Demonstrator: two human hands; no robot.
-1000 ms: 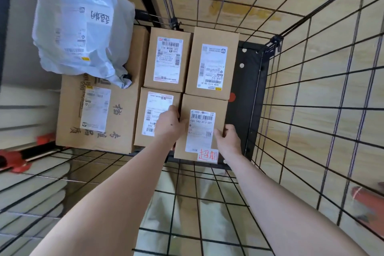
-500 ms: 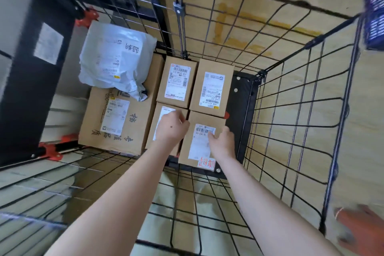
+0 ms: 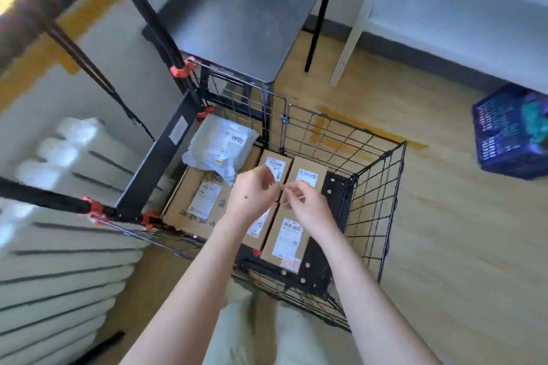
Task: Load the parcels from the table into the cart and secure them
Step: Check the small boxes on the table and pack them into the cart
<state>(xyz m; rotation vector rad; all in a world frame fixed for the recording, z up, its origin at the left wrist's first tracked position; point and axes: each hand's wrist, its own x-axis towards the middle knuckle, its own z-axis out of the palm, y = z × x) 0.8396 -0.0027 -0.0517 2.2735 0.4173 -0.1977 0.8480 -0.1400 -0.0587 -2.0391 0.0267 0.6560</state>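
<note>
Head view: my left hand (image 3: pixel 255 195) and right hand (image 3: pixel 307 206) hover, curled fingertips almost meeting; blur hides whether they pinch anything. Beneath the fingers the parcels (image 3: pixel 289 234) lie packed in the cart (image 3: pixel 338 195). My worry: I see no strap over them, so the white bag (image 3: pixel 221 145) beyond my left fingers could slide off once the cart rolls.

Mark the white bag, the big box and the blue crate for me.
White bag (image 3: pixel 221 144): head view, middle of its top.
Big box (image 3: pixel 184 196): head view, bare cardboard left of label.
Blue crate (image 3: pixel 504 139): head view, side wall.
</note>
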